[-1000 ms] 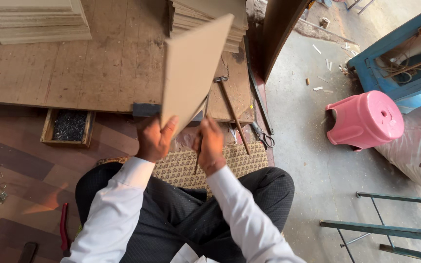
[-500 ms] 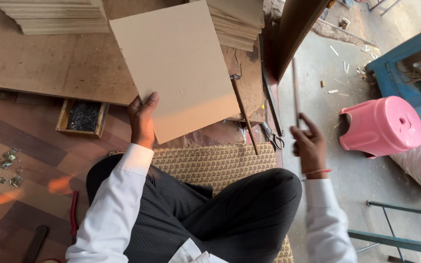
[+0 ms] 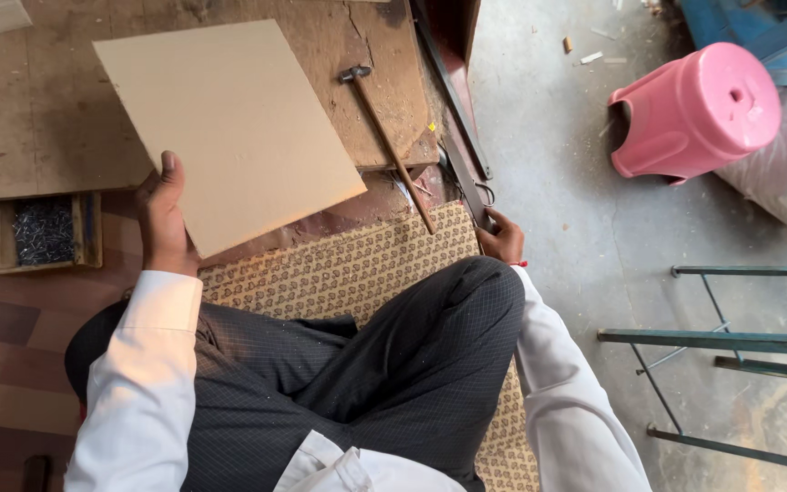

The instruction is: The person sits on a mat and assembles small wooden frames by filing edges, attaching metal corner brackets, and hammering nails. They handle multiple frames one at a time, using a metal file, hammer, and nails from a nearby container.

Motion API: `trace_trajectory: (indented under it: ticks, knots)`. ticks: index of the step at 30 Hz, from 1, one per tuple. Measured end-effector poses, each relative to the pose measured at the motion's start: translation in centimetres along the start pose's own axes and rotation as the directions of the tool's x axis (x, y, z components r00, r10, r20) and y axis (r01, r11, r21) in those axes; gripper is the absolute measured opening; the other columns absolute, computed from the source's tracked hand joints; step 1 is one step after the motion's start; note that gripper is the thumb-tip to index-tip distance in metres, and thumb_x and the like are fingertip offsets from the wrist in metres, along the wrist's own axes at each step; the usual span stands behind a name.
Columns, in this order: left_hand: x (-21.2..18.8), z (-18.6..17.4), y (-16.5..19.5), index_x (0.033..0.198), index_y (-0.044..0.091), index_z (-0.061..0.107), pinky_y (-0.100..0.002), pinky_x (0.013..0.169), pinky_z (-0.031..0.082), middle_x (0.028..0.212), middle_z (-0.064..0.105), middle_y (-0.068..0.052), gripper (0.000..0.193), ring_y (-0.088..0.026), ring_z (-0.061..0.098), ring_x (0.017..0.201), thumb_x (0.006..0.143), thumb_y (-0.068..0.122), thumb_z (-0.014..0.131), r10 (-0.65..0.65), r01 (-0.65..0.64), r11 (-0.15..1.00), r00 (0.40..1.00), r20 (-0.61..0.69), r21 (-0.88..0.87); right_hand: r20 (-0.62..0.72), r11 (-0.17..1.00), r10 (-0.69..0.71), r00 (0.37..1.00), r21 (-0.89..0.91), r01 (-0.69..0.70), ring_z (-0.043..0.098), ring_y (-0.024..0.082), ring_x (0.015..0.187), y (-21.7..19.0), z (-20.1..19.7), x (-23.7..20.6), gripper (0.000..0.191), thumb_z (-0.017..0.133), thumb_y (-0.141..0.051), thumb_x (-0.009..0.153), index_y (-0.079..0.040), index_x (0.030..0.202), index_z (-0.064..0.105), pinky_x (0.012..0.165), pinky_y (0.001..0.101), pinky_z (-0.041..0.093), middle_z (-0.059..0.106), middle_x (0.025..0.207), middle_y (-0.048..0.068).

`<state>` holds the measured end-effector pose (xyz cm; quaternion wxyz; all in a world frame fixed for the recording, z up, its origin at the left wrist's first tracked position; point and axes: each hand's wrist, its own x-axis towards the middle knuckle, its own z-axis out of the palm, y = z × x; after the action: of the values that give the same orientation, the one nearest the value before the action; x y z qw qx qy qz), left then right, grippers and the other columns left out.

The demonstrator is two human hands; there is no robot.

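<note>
Since half a second ago, right hand (image 3: pixel 503 239) dropped from mid-air to the dark wooden strip (image 3: pixel 466 178) at the mat's right edge; fingers curled on it, grip not fully visible. Left hand (image 3: pixel 164 219) holds the tan square board (image 3: pixel 229 128) by its near-left edge, thumb on top, tilted over the worn worktop (image 3: pixel 11 137). Board looks bare, nothing fastened yet. Hammer (image 3: pixel 389 146) lies right of board, nail tray (image 3: pixel 43 232) left, pink stool (image 3: pixel 694 109) far right. Nothing blocking.

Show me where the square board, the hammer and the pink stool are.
square board (image 3: pixel 229 128), head view, middle of its flat face.
hammer (image 3: pixel 392 153), head view, midway along its handle.
pink stool (image 3: pixel 699 109), head view, its side wall.
</note>
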<state>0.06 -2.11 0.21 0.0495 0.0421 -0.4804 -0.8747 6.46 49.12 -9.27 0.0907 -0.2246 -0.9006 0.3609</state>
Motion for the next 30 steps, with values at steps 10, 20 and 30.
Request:
trace_trajectory:
  ticks: [10,20,30]
  knots:
    - [2.6,-4.1,-4.4,0.135,0.005,0.063,-0.035,0.104,0.051,0.129,0.065,-0.005,0.038,-0.019,0.064,0.116,0.107,0.031,0.065,-0.183,0.184,0.983,0.973,-0.140,-0.011,0.104,0.990,0.113,0.988,-0.093,-0.104,0.077,0.022,0.095,1.1,-0.8,0.6,0.033,0.073,-0.038,0.089,-0.013,0.111,0.081,0.086,0.0346,0.058,0.080,0.105,0.018]
    - [0.8,-3.3,-1.6,0.141,0.004,0.055,-0.036,0.109,0.051,0.133,0.062,-0.006,0.044,-0.021,0.060,0.123,0.110,0.034,0.061,-0.072,0.049,0.993,0.972,0.222,0.106,0.158,0.845,-0.526,0.835,0.204,0.494,0.059,0.031,0.126,-20.2,1.3,-3.7,0.082,0.078,-0.050,0.088,0.003,0.145,0.053,0.104,0.0437,0.051,0.061,0.138,0.026]
    - [1.7,-2.5,-4.1,0.128,0.001,0.067,-0.033,0.102,0.044,0.119,0.068,-0.002,0.039,-0.016,0.060,0.113,0.097,0.025,0.070,-0.191,0.205,0.978,0.955,0.228,-0.038,0.612,0.418,-0.302,0.731,0.774,-0.476,0.068,0.019,0.108,-21.1,5.8,-4.5,0.035,0.063,-0.013,0.100,-0.002,0.133,0.057,0.093,0.0370,0.059,0.068,0.120,0.008]
